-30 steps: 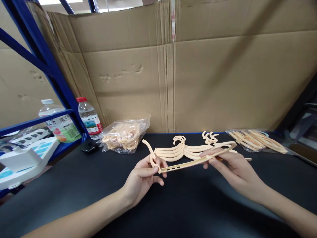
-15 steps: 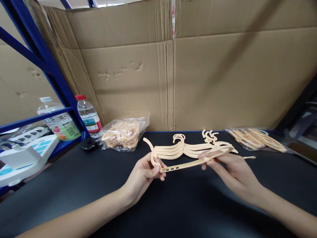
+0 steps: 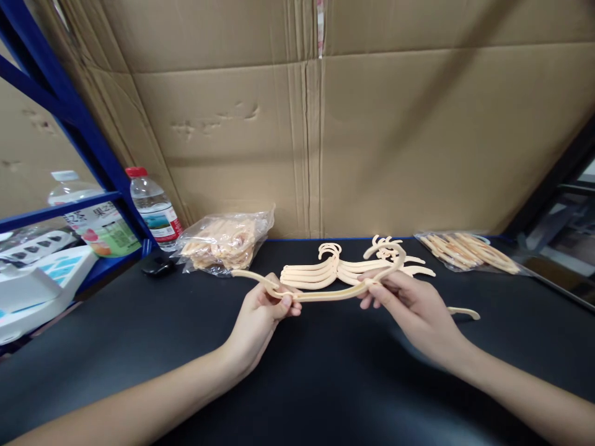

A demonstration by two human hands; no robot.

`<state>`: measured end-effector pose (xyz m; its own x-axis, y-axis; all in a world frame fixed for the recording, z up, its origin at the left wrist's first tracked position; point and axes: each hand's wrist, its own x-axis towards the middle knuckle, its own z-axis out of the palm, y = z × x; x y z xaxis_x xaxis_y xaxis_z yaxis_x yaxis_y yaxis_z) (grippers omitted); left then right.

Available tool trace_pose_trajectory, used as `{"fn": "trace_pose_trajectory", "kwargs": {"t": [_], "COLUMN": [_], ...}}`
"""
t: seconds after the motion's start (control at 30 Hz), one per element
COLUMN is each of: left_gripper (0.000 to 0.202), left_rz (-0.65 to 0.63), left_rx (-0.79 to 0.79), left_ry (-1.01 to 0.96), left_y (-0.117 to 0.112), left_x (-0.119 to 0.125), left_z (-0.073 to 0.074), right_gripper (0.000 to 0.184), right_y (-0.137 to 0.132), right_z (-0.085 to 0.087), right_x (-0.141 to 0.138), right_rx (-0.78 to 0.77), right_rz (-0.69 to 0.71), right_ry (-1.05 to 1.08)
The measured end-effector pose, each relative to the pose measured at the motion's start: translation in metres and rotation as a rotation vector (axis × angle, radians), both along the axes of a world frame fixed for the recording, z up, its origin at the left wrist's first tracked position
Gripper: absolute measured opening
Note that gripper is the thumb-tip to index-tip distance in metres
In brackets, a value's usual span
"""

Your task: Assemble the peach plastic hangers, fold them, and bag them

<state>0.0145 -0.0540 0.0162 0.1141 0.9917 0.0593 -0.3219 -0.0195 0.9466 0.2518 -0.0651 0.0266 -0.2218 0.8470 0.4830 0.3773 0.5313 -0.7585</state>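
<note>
A cream plastic clothes hanger [image 3: 328, 296] is stretched between my two hands above the black table. My left hand [image 3: 260, 316] pinches it where a curved piece [image 3: 251, 276] sticks out to the left. At the other end, my right hand [image 3: 409, 303] grips it below a large hook [image 3: 398, 257] that rises over the fingers. Behind it lies a neat row of similar hangers [image 3: 311, 276], their hooks pointing to the back. More loose cream pieces [image 3: 418, 269] lie right of the row, partly hidden by the held hook. Another curved piece [image 3: 467, 312] shows beside my right hand.
A clear bag of cream parts [image 3: 225, 241] sits at the back left, another bag [image 3: 465, 251] at the back right. Near a blue rack [image 3: 83, 142] stand a red-capped water bottle [image 3: 155, 210] and a black object [image 3: 158, 263]. Cardboard [image 3: 232, 136] walls the back.
The held hanger has been turned in my hands: its hook now stands up at the right, and the left piece points outward to the left. The view has shifted slightly.
</note>
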Motion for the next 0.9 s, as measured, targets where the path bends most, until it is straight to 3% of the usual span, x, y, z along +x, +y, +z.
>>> {"fn": "trace_pose_trajectory", "kwargs": {"t": [0.17,0.33,0.5,0.6,0.73,0.8,0.83,0.9], "left_gripper": [0.031,0.024,0.022,0.041,0.065,0.059,0.050,0.027], "left_rz": [-0.003,-0.017,-0.037,-0.181,-0.589,-0.721,-0.730,-0.616], "left_rx": [-0.057,-0.104,-0.265,-0.403,-0.501,-0.381,-0.230,0.215], "left_ry": [-0.033,-0.011,0.130,0.270,0.458,0.568,0.645,0.821], "left_y": [-0.001,-0.002,-0.007,-0.015,-0.033,-0.043,-0.047,-0.051], "left_x": [0.001,0.002,0.004,0.006,0.010,0.010,0.010,0.008], "left_z": [0.002,0.002,0.005,0.010,0.013,0.014,0.015,0.015], "right_gripper": [0.022,0.021,0.024,0.024,0.026,0.028,0.030,0.036], "right_y": [0.008,0.016,0.026,0.033,0.036,0.033,0.031,0.028], "right_z": [0.000,0.000,-0.003,-0.004,-0.007,-0.010,-0.012,-0.018], "right_x": [0.000,0.002,0.012,0.017,0.021,0.020,0.019,0.014], "right_rx": [-0.102,-0.142,-0.141,-0.084,-0.115,-0.154,-0.171,-0.207], "right_rz": [0.025,-0.004,-0.089,-0.147,-0.178,-0.160,-0.145,-0.109], "right_ry": [0.187,0.329,0.311,0.253,0.219,0.194,0.183,0.154]}}
